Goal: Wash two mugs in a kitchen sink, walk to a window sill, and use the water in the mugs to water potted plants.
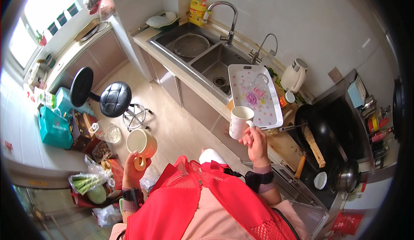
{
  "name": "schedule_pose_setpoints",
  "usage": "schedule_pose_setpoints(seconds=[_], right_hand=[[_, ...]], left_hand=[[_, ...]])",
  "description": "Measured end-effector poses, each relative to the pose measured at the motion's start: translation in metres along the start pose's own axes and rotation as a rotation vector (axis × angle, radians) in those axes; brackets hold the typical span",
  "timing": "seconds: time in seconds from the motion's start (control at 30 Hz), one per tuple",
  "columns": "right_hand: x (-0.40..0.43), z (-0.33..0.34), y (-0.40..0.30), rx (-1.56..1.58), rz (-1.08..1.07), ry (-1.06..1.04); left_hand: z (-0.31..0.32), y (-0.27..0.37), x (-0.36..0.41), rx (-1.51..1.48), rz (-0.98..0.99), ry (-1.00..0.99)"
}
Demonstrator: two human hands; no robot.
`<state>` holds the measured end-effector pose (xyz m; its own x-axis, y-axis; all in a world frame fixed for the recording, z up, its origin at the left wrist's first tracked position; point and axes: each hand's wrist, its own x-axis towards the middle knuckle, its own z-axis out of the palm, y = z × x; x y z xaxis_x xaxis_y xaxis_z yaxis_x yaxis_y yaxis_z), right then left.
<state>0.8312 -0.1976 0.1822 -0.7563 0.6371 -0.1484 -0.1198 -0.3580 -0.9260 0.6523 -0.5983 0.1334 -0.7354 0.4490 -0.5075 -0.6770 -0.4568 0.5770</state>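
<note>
My left hand (136,169) grips the handle of an orange mug (151,147) with a pale inside, tilted so its mouth faces up and left. By its handle, a white mug (238,125) hangs from my right hand (255,141), close to the counter's front edge. Just beyond the white mug lies a white tray with a flower print (241,78), which overlaps the sink's right end. A clear drinking glass (261,79) rests on the tray near its far side. Neither mug touches the tray as far as I can tell; the white mug partly covers its near corner.
Beyond the tray is a double steel sink (207,62) with a tall faucet (231,23). A cream kettle (294,75) and a lidded jar (287,99) stand right of the tray. A black wok (307,120) sits on the stove. A black stool (116,99) stands on the floor.
</note>
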Motion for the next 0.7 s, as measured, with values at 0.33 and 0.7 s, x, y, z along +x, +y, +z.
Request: schedule_pose_setpoints(seconds=[0.33,0.7], right_hand=[[0.173,0.038,0.021,-0.211,0.021,-0.056],[0.312,0.092,0.014,-1.783,-0.393,-0.222]], left_hand=[[0.028,0.059,0.115,0.015,-0.015,0.017],[0.131,0.117,0.262,0.178,-0.067,-0.034]])
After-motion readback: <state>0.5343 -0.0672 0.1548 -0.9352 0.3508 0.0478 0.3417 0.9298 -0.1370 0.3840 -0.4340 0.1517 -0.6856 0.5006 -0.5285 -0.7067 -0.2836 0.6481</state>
